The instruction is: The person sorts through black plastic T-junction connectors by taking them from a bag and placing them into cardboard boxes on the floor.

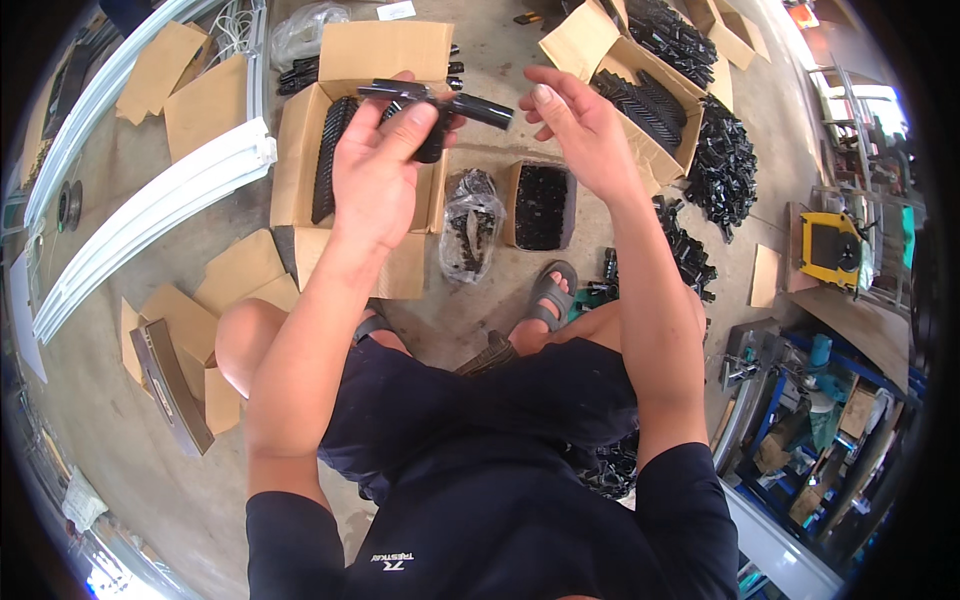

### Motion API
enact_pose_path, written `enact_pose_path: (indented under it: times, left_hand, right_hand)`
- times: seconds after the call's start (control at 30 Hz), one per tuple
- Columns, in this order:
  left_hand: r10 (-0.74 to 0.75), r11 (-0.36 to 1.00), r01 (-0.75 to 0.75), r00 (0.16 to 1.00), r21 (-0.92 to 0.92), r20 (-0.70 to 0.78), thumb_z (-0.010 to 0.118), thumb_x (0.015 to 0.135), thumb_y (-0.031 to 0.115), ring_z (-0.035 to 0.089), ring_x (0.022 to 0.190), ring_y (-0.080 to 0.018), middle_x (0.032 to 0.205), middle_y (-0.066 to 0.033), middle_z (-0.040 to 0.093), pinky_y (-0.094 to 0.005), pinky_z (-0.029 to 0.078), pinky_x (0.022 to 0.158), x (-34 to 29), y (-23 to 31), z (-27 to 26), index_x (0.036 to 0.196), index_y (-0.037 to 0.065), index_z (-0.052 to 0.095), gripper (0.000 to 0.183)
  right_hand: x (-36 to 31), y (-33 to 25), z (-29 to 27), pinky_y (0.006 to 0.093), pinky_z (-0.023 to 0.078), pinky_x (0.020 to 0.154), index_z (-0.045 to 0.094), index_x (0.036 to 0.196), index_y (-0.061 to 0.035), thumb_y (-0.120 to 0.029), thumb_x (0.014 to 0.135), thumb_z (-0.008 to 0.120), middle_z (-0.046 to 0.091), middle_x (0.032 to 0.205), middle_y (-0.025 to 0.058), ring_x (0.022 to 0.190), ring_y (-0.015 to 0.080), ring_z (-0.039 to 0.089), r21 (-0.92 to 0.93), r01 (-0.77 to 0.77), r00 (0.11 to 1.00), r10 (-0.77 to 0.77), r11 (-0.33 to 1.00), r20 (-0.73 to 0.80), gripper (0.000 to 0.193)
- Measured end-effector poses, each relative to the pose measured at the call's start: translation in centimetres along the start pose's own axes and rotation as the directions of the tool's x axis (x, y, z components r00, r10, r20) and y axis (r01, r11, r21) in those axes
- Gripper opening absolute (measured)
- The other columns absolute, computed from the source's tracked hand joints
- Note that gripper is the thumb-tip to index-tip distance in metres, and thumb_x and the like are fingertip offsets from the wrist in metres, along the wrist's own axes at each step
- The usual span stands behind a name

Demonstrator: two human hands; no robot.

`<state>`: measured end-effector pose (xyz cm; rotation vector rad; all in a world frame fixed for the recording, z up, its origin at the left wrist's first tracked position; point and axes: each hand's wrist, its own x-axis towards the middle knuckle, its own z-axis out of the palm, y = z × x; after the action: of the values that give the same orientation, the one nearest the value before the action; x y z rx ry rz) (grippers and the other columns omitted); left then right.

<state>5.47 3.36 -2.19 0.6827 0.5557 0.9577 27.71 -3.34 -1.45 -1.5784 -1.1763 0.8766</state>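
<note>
My left hand is closed around a glossy black plastic fitting, whose short tube sticks out to the right. Other arms of the fitting show above and below my thumb. To the right, my right hand is raised beside the tube's free end without touching it. Its fingers are loosely bent and apart, and I see nothing in them. Beneath my hands stand a small box of little black parts and a clear plastic bag with more dark pieces.
An open carton with stacked black parts stands at left, another at right. Heaps of black fittings lie beside it. White profiles and flattened cardboard lie on the left; a yellow machine and a cluttered blue rack stand right.
</note>
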Motion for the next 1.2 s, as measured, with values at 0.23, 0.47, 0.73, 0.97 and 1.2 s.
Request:
enact_pose_path:
  times: [0.23,0.47,0.73,0.97,1.2]
  left_hand:
    - [-0.103,0.991,0.100,0.994,-0.094,-0.022,0.063,0.101,0.011,0.068,0.105,-0.0270,0.117,-0.0142,0.068,-0.0362,0.057,0.084,0.8,1.1,-1.6,0.129,0.001,0.059,0.030]
    - [-0.226,0.972,0.228,0.973,-0.055,0.045,0.062,0.101,0.013,0.069,0.104,-0.0223,0.125,-0.0170,0.068,-0.0324,0.056,0.081,-0.3,1.7,-1.1,0.133,0.003,0.060,0.033]
    - [-0.272,0.962,0.273,0.961,-0.025,0.048,0.062,0.101,0.012,0.068,0.104,-0.0201,0.125,-0.0155,0.069,-0.0310,0.054,0.081,0.0,0.5,-1.4,0.135,0.005,0.059,0.035]
    - [-0.216,0.976,0.217,0.975,0.022,-0.049,0.064,0.101,0.016,0.068,0.104,-0.0213,0.124,-0.0148,0.069,-0.0307,0.054,0.079,-0.2,1.0,-1.4,0.135,0.004,0.057,0.037]
    - [-0.144,0.988,0.151,0.964,0.016,-0.223,0.064,0.102,0.020,0.066,0.105,-0.0211,0.130,-0.0172,0.064,-0.0316,0.052,0.080,-1.8,3.4,-1.1,0.138,0.002,0.055,0.041]
  right_hand:
    - [-2.3,22.2,-0.1,0.0463,0.058,0.083,0.077,0.096,-0.0104,-0.027,0.086,0.072,0.074,0.096,0.0176,0.093,0.0374,0.071,-0.837,-0.228,0.901,0.434,0.498,0.012,0.020]
    - [-9.0,32.9,4.1,0.0479,0.056,0.086,0.068,0.100,-0.0070,-0.018,0.085,0.068,0.070,0.105,0.0167,0.102,0.0374,0.067,-0.857,-0.227,0.945,0.318,0.463,-0.079,0.018]
    - [-7.6,31.1,3.4,0.0494,0.057,0.080,0.066,0.098,-0.0059,-0.022,0.088,0.065,0.073,0.092,0.0198,0.088,0.0379,0.071,-0.780,-0.317,0.929,0.342,0.539,-0.142,0.019]
    - [-4.3,25.4,5.0,0.0462,0.056,0.085,0.070,0.093,-0.0064,-0.025,0.088,0.068,0.073,0.097,0.0150,0.096,0.0363,0.068,-0.637,-0.422,0.898,0.201,0.646,-0.391,0.020]
    - [5.3,26.6,6.0,0.0455,0.054,0.090,0.074,0.098,-0.0085,-0.029,0.088,0.069,0.072,0.103,0.0157,0.105,0.0367,0.064,-0.683,-0.191,0.976,0.061,0.705,-0.210,0.024]
